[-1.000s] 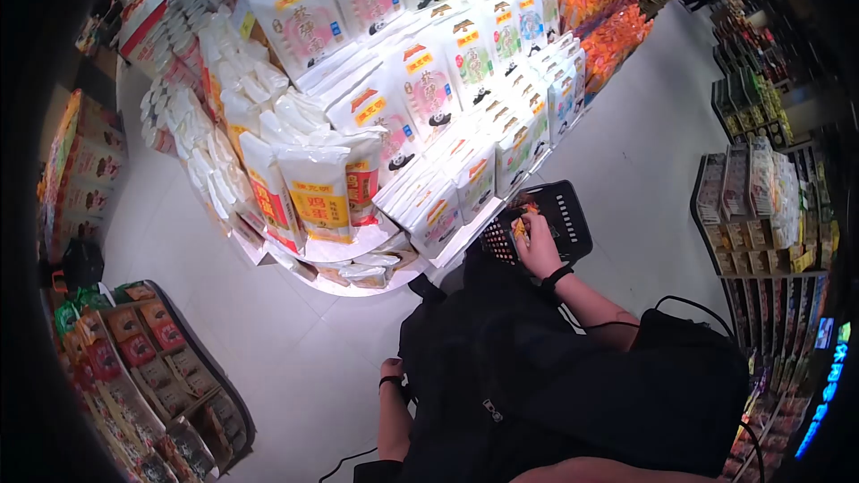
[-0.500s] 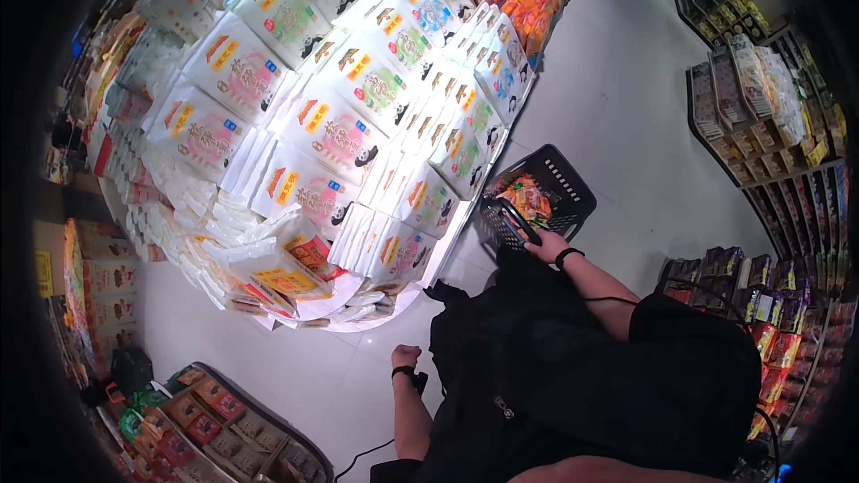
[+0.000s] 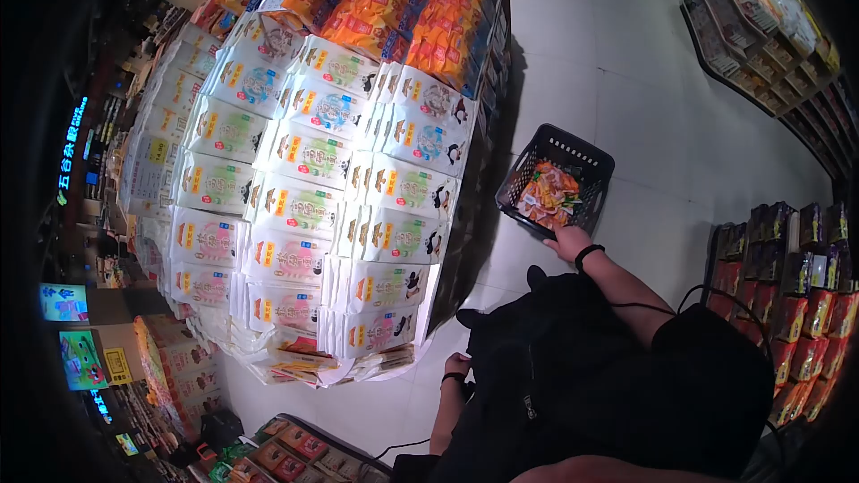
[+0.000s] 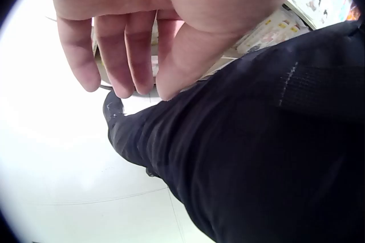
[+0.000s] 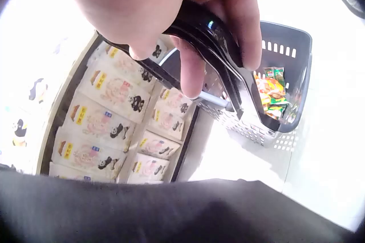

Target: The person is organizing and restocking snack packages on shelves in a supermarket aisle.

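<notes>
My right hand (image 3: 571, 243) grips the black handle (image 5: 199, 21) of a dark plastic shopping basket (image 3: 586, 148), with fingers curled round it in the right wrist view. Inside the basket lies a heap of small orange, white and green packets (image 3: 548, 195). The basket is beside the display at my right front. My left hand (image 4: 142, 3) hangs at my side near the dark trouser leg (image 4: 228, 129), fingers loosely bent and nothing in them. In the head view, only part of this left hand (image 3: 457, 364) shows beside the dark clothing.
A large display of white packs with panda prints (image 3: 295, 206) stands to the left, with orange bags (image 3: 447, 18) at its far end. Shelves of dark and red packs (image 3: 814, 304) stand at the right. Pale tiled floor (image 3: 573, 45) runs between them.
My view has turned and advanced along the display, bringing the orange bags closer. The right hand, earlier at a packet in the basket, now holds the handle. The left hand stays low.
</notes>
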